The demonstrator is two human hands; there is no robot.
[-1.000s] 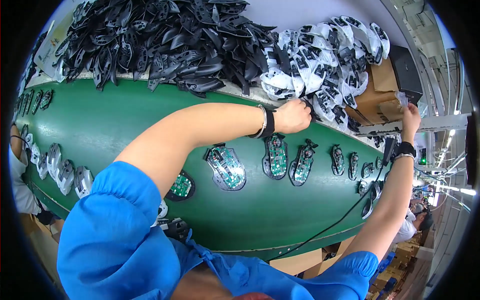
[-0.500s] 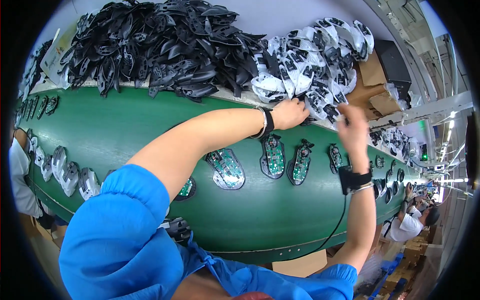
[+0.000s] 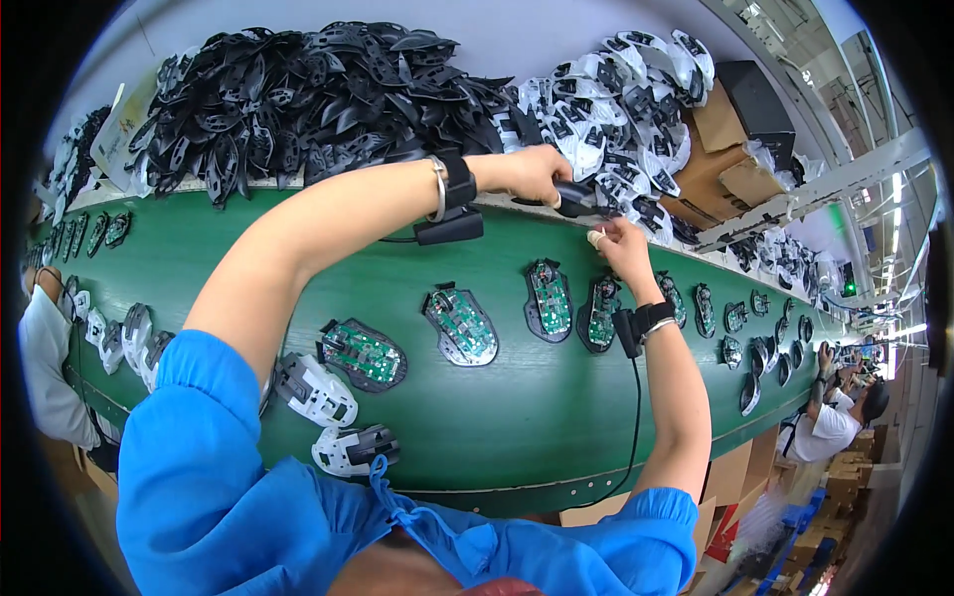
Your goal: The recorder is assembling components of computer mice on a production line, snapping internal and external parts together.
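Observation:
My left hand (image 3: 537, 175) is closed around a dark, curved plastic piece (image 3: 578, 200) at the belt's far edge, just in front of the heaped shells. Close by, my right hand (image 3: 624, 250) has its fingers bent together at the right end of that piece. A pale cover sits on one of its fingertips, and what those fingers pinch is too small to make out. Under the hands, a mouse-shaped base with a green circuit board (image 3: 600, 314) lies on the green belt (image 3: 537, 412), partly behind my right wrist. Another such base (image 3: 548, 300) lies beside it.
A large heap of black plastic shells (image 3: 298, 109) covers the far ledge, with white-and-black shells (image 3: 616, 119) to its right. Beyond them stands an open cardboard box (image 3: 711, 164). White shells (image 3: 316, 389) lie near-left on the belt. Another person (image 3: 835, 422) works at far right.
My left hand has come up from the belt's far edge and now shows the dark piece in its grip. My right hand has moved left, close to it. More white shells show near-left.

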